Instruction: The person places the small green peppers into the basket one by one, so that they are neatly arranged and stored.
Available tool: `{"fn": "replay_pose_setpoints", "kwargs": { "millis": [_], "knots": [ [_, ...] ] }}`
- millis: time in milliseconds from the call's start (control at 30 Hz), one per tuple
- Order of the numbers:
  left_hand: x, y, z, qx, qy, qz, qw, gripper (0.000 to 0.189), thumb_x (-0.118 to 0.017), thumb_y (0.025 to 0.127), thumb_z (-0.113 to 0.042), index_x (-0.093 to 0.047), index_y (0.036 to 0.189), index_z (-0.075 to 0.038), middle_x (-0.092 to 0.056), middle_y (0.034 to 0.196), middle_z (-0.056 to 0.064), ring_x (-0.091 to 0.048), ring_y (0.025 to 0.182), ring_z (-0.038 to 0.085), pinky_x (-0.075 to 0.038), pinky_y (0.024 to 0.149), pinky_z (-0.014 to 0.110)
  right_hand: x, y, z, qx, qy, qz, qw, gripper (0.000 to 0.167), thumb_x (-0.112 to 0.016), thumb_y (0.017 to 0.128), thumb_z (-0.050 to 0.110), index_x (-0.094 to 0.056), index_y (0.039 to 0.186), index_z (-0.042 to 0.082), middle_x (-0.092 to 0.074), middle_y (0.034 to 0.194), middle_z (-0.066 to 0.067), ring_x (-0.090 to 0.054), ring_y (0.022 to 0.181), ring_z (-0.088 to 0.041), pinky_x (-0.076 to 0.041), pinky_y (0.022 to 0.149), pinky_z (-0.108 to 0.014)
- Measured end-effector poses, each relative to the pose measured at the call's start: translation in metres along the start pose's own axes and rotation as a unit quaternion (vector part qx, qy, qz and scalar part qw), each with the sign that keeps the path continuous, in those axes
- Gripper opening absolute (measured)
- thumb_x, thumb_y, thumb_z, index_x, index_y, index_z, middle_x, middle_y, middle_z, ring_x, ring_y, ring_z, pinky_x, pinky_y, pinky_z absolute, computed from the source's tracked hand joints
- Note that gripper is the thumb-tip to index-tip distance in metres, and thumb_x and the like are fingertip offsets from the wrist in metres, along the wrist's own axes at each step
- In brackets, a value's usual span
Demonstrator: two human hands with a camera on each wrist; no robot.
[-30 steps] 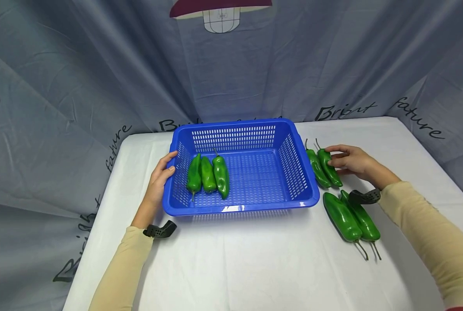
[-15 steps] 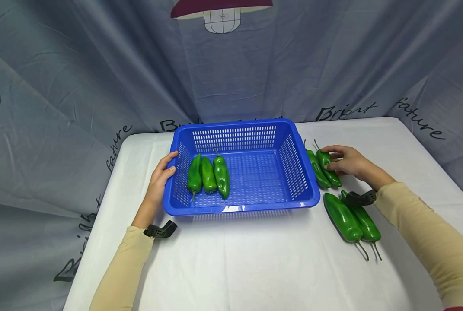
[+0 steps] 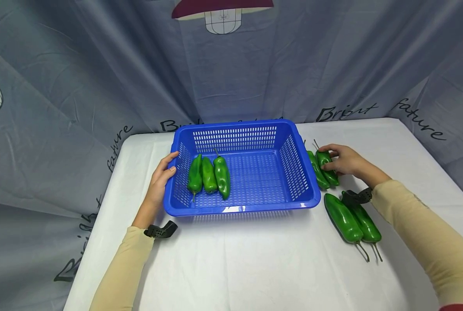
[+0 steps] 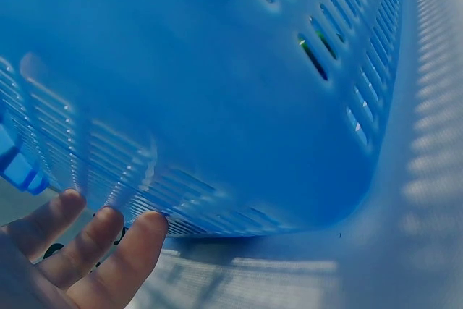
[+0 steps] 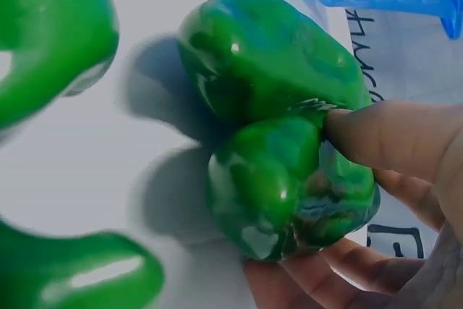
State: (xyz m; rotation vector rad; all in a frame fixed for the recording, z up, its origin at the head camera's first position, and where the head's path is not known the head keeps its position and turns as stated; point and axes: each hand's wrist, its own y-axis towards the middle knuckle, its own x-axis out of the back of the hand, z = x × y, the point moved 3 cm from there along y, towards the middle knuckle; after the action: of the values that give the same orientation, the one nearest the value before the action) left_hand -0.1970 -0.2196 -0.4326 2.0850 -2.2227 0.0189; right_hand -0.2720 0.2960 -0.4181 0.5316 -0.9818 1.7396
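Observation:
A blue plastic basket [image 3: 242, 209] stands on the table with three long green peppers [image 3: 209, 175] side by side in its left part. My left hand [image 3: 158, 183] holds the basket's left rim, thumb and forefinger at the top; in the left wrist view its other fingertips [image 4: 148, 226] rest at the outer wall. To the right of the basket, my right hand [image 3: 345, 160] grips a green pepper [image 5: 264, 197], its thumb on one side and fingers on the other. Another green pepper [image 5: 271, 52] lies right alongside it, between it and the basket.
Two larger green peppers [image 3: 344, 220] lie on the white tablecloth [image 3: 254, 263] nearer the front, below my right wrist, their stems pointing forward to me. A grey printed curtain [image 3: 138, 65] hangs behind the table and along both sides.
My right hand has moved slightly left and closed its thumb and fingers round the right pepper of the back pair. The left hand and basket have stayed in place.

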Motion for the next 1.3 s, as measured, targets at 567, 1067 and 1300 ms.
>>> {"fn": "replay_pose_setpoints", "kwargs": {
  "millis": [567, 1067, 1300],
  "knots": [
    [-0.001, -0.0002, 0.0006, 0.01, -0.004, 0.003, 0.9999, 0.053, -0.033, 0.105, -0.013, -0.032, 0.158, -0.01, -0.025, 0.168, 0.009, -0.032, 0.149, 0.031, -0.026, 0.123, 0.055, -0.0007, 0.0023, 0.0085, -0.007, -0.05, -0.016, 0.9986, 0.063, -0.067, 0.092, 0.007, -0.039, 0.148, 0.001, -0.043, 0.134, -0.039, -0.058, 0.106, -0.05, -0.062, 0.066, -0.046],
    [-0.0001, 0.0002, -0.0011, 0.003, -0.003, -0.002, 1.0, 0.052, -0.034, 0.105, -0.013, -0.033, 0.157, -0.008, -0.025, 0.169, 0.011, -0.032, 0.15, 0.034, -0.025, 0.123, 0.058, 0.0017, 0.0074, 0.0052, -0.015, -0.003, -0.022, 0.9996, 0.064, -0.063, 0.093, 0.001, -0.037, 0.152, 0.003, -0.033, 0.149, -0.044, -0.055, 0.118, -0.058, -0.062, 0.073, -0.05],
    [-0.0001, 0.0006, 0.0007, 0.005, -0.001, 0.001, 1.0, 0.052, -0.034, 0.105, -0.013, -0.033, 0.157, -0.009, -0.024, 0.169, 0.01, -0.031, 0.15, 0.033, -0.025, 0.124, 0.058, 0.0055, 0.0078, 0.0005, -0.016, 0.049, -0.015, 0.9986, 0.067, -0.063, 0.093, 0.002, -0.034, 0.154, 0.003, -0.031, 0.152, -0.043, -0.055, 0.12, -0.056, -0.062, 0.077, -0.051]
  ]
}}
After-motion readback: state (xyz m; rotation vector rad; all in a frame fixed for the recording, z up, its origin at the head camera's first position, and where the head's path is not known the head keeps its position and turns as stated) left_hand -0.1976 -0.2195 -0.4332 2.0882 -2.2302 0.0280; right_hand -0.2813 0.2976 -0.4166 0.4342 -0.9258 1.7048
